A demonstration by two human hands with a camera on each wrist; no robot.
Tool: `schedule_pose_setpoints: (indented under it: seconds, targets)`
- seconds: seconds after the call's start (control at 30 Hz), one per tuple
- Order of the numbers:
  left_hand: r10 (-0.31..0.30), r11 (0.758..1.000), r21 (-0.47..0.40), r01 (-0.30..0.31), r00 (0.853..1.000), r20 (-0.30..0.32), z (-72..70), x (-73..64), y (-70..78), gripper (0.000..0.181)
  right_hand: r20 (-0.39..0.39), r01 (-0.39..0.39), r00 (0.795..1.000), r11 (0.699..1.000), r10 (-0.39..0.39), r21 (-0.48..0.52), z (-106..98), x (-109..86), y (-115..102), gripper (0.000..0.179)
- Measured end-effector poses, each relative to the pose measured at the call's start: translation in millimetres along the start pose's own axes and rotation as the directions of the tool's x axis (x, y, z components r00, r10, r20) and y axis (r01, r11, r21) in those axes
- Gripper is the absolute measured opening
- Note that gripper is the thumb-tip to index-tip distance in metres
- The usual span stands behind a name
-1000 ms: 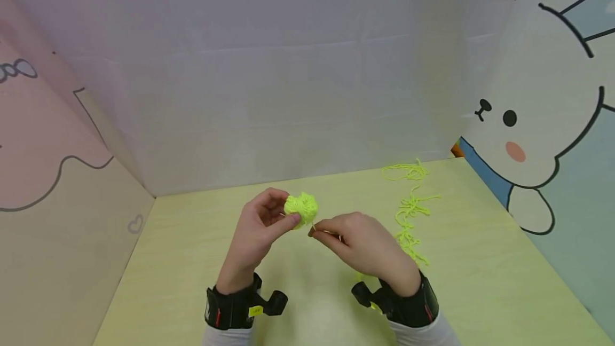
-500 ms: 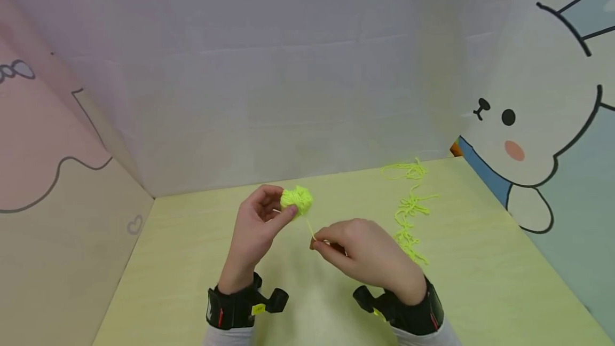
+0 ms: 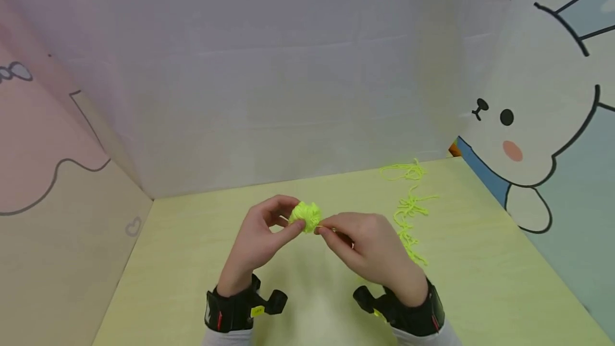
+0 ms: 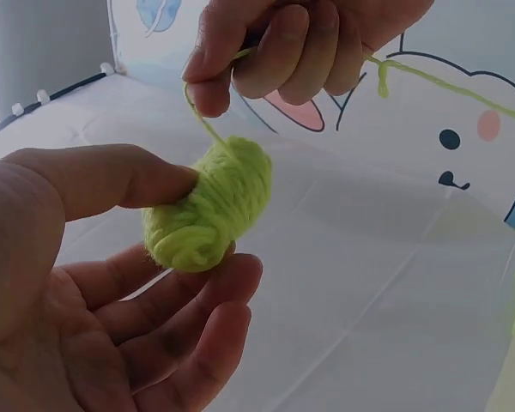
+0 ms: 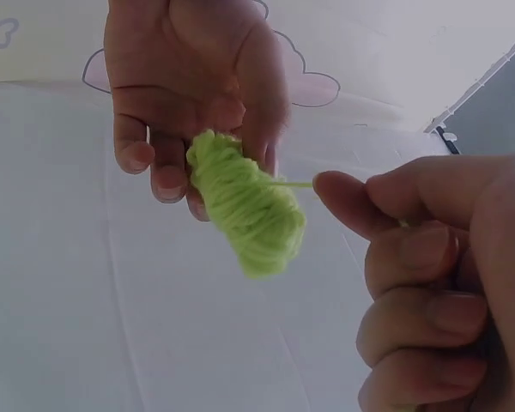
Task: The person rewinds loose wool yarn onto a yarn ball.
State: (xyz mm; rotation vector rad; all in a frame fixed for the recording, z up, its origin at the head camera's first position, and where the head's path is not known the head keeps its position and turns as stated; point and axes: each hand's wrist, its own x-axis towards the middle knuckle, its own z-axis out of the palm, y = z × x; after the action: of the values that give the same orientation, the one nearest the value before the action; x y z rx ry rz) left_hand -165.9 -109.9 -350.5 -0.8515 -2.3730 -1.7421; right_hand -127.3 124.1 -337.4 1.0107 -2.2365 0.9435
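A small neon yellow-green ball of yarn (image 3: 306,216) is held above the table by my left hand (image 3: 263,239), thumb on one side and fingers on the other. In the left wrist view the ball of yarn (image 4: 215,206) looks oblong, with strands wrapped around its middle. Just to its right, my right hand (image 3: 367,242) pinches the yarn strand between thumb and index finger, the other fingers curled. A short stretch of yarn strand (image 5: 290,183) runs from the ball to those fingertips in the right wrist view. Past the right hand, the strand trails on in the left wrist view.
Loose, tangled yarn (image 3: 410,208) of the same colour lies on the pale wooden table (image 3: 192,260) to the right, up toward the back edge. A white sheet (image 3: 288,95) hangs behind the table, and cartoon-printed panels (image 3: 523,138) stand at both sides.
The right hand first drew down away from the ball, stretching out the strand. Now it is back up close beside the ball, and the left hand has shifted slightly down and right.
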Motion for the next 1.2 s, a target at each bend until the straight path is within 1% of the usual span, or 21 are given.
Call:
schedule_pose_setpoints:
  seconds: [0.13, 0.27, 0.43, 0.57, 0.7, 0.8, 0.9, 1.0, 1.07, 1.1, 1.2]
  targets:
    - [0.019, 1.0, -0.019, -0.018, 0.997, 0.074, -0.1, -1.4, 1.6, 0.026, -0.066, -0.029, 0.997, 1.0, 0.028, -0.01, 0, -0.1, 3, 0.009]
    - [0.034, 0.999, -0.041, -0.028, 0.989, 0.141, 0.6, -2.2, 4.2, 0.025, -0.09, -0.037, 0.995, 0.999, 0.036, -0.008, 0, 1.2, 4, 0.01]
    - [0.065, 0.995, -0.087, -0.049, 0.979, 0.195, 0.6, -2.9, 5.2, 0.024, -0.104, -0.059, 0.993, 0.998, 0.058, -0.009, 0, 2.8, 3, 0.01]
    - [0.09, 0.99, -0.131, -0.061, 0.969, 0.228, -1.1, -4.7, 6.1, 0.026, -0.082, -0.094, 0.992, 0.995, 0.095, 0.01, 0, 2.5, 4, 0.011]
    - [0.116, 0.983, -0.165, -0.075, 0.96, 0.254, -3.2, -6.2, 8.1, 0.029, -0.018, -0.132, 0.991, 0.99, 0.133, 0.042, 0, 2.4, 5, 0.013]
    - [0.14, 0.977, -0.193, -0.091, 0.956, 0.259, -4.8, -7.1, 9.8, 0.03, 0.027, -0.151, 0.988, 0.987, 0.15, 0.057, 0, 3.1, 6, 0.015]
    - [0.169, 0.968, -0.224, -0.112, 0.953, 0.252, -6.1, -7.6, 9.9, 0.03, 0.073, -0.18, 0.982, 0.982, 0.175, 0.064, 2, 3.8, 7, 0.015]
    - [0.195, 0.954, -0.269, -0.13, 0.953, 0.232, -6.7, -7.6, 8.2, 0.029, 0.135, -0.206, 0.971, 0.978, 0.2, 0.036, 7, 4.0, 8, 0.014]
    - [0.197, 0.948, -0.29, -0.132, 0.958, 0.207, -6.8, -7.1, 7.1, 0.028, 0.178, -0.216, 0.961, 0.976, 0.212, 0.007, 10, 4.0, 8, 0.012]
    - [0.189, 0.947, -0.296, -0.128, 0.964, 0.189, -6.8, -6.7, 6.7, 0.027, 0.196, -0.218, 0.957, 0.976, 0.215, -0.007, 12, 3.9, 8, 0.014]
    - [0.136, 0.939, -0.334, -0.085, 0.982, 0.131, -6.7, -4.7, 7.0, 0.025, 0.244, -0.223, 0.944, 0.975, 0.221, -0.022, 16, 4.8, 6, 0.016]
